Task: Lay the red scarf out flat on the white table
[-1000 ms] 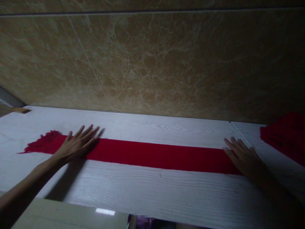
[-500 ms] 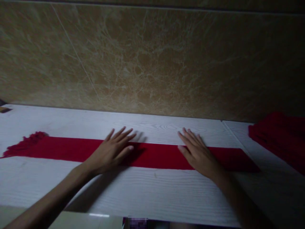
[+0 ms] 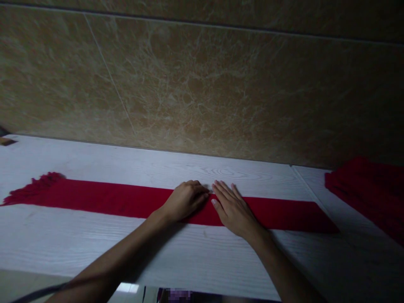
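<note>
A long red scarf [image 3: 110, 198] lies folded into a flat strip, its fringe [image 3: 34, 189] at the left end. Near the middle of the strip, my left hand [image 3: 186, 200] is closed, with its fingers curled and thumb and forefinger pressed together at the scarf's far edge. Exactly how much cloth is between those fingertips is hidden. Just to the right, my right hand [image 3: 232, 208] rests flat on the scarf, fingers stretched toward the far edge and thumb apart. The two hands are close together.
More red cloth [image 3: 369, 193] is heaped at the right end of the white wood-grain table [image 3: 176, 261]. A brown marbled wall [image 3: 195, 88] rises behind it. A small brown block [image 3: 6, 141] sits at the far left. Floor shows below the table's near edge.
Both hands have come inward to the scarf's middle, the left moving right and the right moving left. My left fingers, spread before, are now curled closed. The scarf looks the same.
</note>
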A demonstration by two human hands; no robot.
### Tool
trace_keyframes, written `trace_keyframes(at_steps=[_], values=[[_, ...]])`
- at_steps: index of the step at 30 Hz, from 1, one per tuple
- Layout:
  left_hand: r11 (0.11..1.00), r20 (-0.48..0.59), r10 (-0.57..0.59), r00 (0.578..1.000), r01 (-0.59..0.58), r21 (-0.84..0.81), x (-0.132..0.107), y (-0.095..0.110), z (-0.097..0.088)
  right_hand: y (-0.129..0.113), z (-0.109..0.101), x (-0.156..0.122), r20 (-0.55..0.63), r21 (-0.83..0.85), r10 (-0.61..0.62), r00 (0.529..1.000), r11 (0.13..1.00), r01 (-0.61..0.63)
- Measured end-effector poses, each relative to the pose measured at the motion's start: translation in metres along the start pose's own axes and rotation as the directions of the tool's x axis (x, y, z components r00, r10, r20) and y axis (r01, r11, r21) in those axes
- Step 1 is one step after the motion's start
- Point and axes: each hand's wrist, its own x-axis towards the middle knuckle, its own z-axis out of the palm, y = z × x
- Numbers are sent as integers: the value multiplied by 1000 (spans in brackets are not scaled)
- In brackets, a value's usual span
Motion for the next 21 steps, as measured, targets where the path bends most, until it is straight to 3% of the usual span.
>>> trace_keyframes(at_steps=[6, 12, 21], values=[[998, -38, 52, 998, -50, 49, -3, -2, 8, -1, 2, 0, -18, 26, 12, 1000, 1000, -12], [980, -63, -6, 998, 18, 200, -6, 5, 6, 1, 3, 0, -19, 32, 13, 1000, 999, -12], [997, -54, -72, 996, 70, -39, -13, -5, -10, -1, 0, 0, -24, 31, 2, 1000, 1000, -2]])
